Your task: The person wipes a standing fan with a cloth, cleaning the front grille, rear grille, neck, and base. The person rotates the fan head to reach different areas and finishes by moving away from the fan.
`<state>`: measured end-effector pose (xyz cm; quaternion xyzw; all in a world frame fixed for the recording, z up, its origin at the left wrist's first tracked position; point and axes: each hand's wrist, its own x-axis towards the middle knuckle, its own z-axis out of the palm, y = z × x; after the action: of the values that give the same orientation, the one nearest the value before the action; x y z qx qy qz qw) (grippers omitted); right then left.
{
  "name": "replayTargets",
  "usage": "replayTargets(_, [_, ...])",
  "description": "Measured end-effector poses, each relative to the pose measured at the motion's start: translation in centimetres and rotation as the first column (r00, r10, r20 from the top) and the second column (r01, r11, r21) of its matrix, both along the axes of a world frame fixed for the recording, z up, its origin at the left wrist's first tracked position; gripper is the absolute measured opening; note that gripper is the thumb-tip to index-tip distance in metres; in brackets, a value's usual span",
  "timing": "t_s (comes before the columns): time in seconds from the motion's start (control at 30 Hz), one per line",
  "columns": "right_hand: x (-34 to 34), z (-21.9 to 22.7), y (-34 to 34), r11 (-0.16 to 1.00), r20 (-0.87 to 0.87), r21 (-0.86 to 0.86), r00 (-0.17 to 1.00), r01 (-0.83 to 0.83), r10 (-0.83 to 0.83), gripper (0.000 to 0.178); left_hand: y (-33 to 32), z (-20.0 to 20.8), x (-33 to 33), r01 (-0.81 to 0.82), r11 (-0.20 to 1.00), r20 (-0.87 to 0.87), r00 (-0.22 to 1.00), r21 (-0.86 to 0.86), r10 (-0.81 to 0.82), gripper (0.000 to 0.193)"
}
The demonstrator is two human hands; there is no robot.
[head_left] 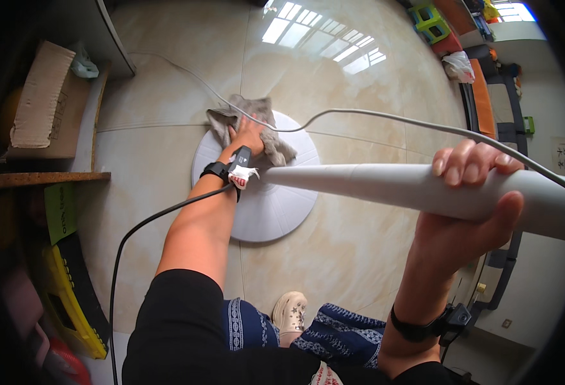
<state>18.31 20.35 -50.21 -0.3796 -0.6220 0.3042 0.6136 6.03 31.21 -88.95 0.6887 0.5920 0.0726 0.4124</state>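
Observation:
A grey-brown cloth (282,149) lies bunched over the far left part of a round grey base (289,208). My left hand (249,133) presses on this cloth, its fingers partly hidden in the folds. From the base a thick grey pole (359,183) rises toward me and to the right, like the stand of a floor fan. My right hand (472,186) is wrapped round its upper part, thumb on the near side. What tops the pole is cut off at the right rim, where only a dark edge shows. A grey cord (385,113) runs loosely above the cloth and the pole.
Glossy tiles (160,147) form the floor. On the left, a shelf (51,179) bears a cardboard box (48,109), with a yellow case (71,295) below. A green stool (430,24) and a plastic bag (459,67) are far right. My shoe (290,311) stands near the base.

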Motion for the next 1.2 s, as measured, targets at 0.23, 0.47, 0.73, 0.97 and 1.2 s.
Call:
replayTargets(0.23, [-0.3,0.2,0.2,1.0,-0.04,-0.029,0.999,-0.007,0.006,0.044,-2.6,1.0,-2.3,0.312,0.94,-0.125,0.947,0.141,-0.295,0.068])
replayTargets(0.47, [0.4,0.5,0.0,0.999,-0.048,-0.04,0.998,-0.031,0.029,0.04,-12.1,0.4,-6.2,-0.026,0.958,-0.141,0.988,0.284,0.069,0.087])
replayTargets(0.73, [1.3,0.6,0.5,0.982,-0.112,0.016,0.975,-0.19,0.191,0.042,-25.8,0.0,-3.4,0.488,0.858,0.025,0.867,0.163,-0.498,0.089])
replayTargets(0.97, [3.5,0.7,0.5,0.971,0.282,0.202,0.941,0.131,-0.186,0.065,-21.8,2.8,1.5,0.395,0.907,0.518,0.812,-0.147,-0.27,0.045])
replayTargets(1.2, [5.8,-7.1,-7.5,0.707,0.144,-0.626,0.94,0.329,-0.31,0.039,-16.8,7.8,1.4,-0.109,0.954,0.416,0.881,-0.28,0.224,0.041])
